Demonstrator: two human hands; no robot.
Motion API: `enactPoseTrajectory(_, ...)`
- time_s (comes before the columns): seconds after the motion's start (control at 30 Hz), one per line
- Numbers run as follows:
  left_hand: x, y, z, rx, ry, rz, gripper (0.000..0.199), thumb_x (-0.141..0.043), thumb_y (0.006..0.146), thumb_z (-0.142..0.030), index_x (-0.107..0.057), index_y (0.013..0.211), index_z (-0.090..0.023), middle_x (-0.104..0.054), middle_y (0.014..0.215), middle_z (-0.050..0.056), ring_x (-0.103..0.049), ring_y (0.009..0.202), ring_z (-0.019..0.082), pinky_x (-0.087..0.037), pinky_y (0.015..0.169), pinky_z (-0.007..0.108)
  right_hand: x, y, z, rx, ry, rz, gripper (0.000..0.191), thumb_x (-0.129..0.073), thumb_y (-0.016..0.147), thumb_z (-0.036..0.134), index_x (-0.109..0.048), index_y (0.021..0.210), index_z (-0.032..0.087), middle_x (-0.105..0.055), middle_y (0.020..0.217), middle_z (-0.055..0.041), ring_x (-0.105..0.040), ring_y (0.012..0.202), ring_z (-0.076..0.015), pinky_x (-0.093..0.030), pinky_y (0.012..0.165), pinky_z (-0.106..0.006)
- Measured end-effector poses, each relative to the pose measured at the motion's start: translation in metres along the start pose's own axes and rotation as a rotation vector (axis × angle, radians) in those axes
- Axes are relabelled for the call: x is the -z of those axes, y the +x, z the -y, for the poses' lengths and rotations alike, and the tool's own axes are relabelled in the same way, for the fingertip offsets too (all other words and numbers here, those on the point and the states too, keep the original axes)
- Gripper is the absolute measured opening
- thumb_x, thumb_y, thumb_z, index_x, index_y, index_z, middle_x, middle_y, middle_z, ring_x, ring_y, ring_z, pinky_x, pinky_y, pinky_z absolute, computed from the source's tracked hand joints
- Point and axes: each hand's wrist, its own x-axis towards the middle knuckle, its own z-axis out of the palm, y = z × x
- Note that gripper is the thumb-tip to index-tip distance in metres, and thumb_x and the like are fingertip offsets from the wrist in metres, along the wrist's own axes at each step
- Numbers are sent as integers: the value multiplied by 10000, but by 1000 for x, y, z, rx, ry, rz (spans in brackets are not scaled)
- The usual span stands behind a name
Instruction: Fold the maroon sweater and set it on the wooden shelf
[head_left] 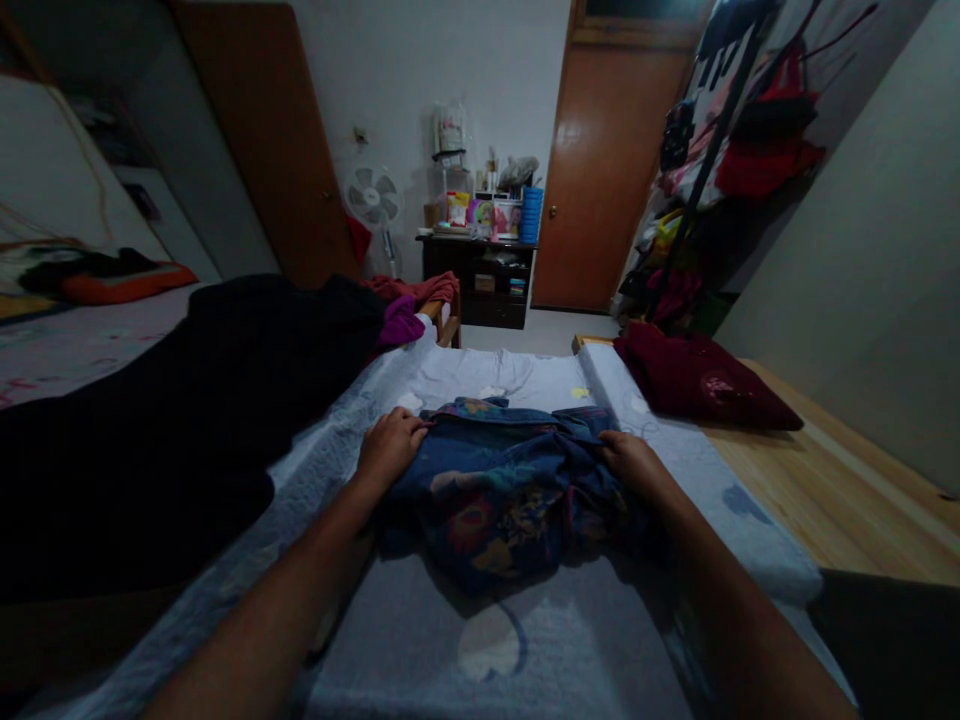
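Note:
A dark blue garment (495, 500) with a flower print lies bunched and partly folded on the pale bedsheet (420, 640). My left hand (391, 445) grips its upper left edge, fingers closed on the cloth. At the upper right edge my right hand (628, 455) pinches the fabric between thumb and fingers. Between the two hands the far edge runs nearly straight, while the near part hangs in loose creases. What kind of garment it is, I cannot tell.
A large black cloth (187, 420) is heaped on the left. To the right, a folded maroon garment (705, 378) rests on a wooden board (810, 490). Beyond the bed stand a white fan (373, 195), a dark shelf (487, 270) with goods on top, and a wooden door (592, 180).

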Motion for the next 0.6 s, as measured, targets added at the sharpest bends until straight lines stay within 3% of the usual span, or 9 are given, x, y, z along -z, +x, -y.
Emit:
enactPoseTrajectory(0.07, 8, 13, 4, -44, -150, 91, 286, -461, 852, -293, -705, 981, -216, -668, 1007, 72, -606, 956, 235, -450, 843, 323, 15, 7, -1, 13, -12, -55, 265, -460, 844, 219, -682, 987, 210, -709, 1002, -73, -631, 900, -199, -423, 757, -255)
enactPoseTrajectory(0.17, 16, 35, 11, -80, -414, 346, 274, -506, 727, -192, -695, 926, -195, -701, 905, 20, -639, 858, 202, -479, 773, 280, 34, 24, 0, -46, -85, -179, 270, -463, 844, 236, -679, 1001, 199, -707, 988, -87, -632, 894, -210, -419, 736, -265)
enactPoseTrajectory(0.27, 18, 55, 16, -54, -456, 510, 278, -515, 643, -142, -689, 857, -176, -708, 836, -4, -647, 773, 185, -487, 694, 251, 43, 42, 0, -135, -173, -249, 279, -456, 863, 304, -671, 1005, 197, -704, 928, -94, -638, 839, -217, -409, 670, -270)
enactPoseTrajectory(0.33, 18, 67, 16, -57, -336, 449, 281, -508, 656, -127, -695, 859, -178, -716, 871, 8, -648, 827, 186, -481, 741, 249, 45, 55, 0, -168, -231, -248, 306, -450, 876, 361, -666, 1020, 199, -700, 936, -101, -640, 840, -223, -405, 647, -271)
enactPoseTrajectory(0.5, 25, 97, 0, 33, 81, 92, 296, -492, 799, -270, -699, 1011, -257, -698, 1038, 73, -617, 1014, 272, -467, 819, 337, 42, 84, -4, -210, -321, -190, 362, -435, 882, 428, -660, 1046, 197, -691, 1001, -131, -646, 886, -252, -424, 652, -287)
enactPoseTrajectory(0.6, 26, 119, -8, 121, 124, 81, 284, -521, 812, -333, -693, 1025, -258, -685, 1054, 101, -608, 1033, 308, -463, 824, 367, 43, 102, -8, -182, -336, -151, 347, -416, 881, 345, -656, 1079, 192, -685, 1039, -141, -645, 913, -258, -443, 693, -303)
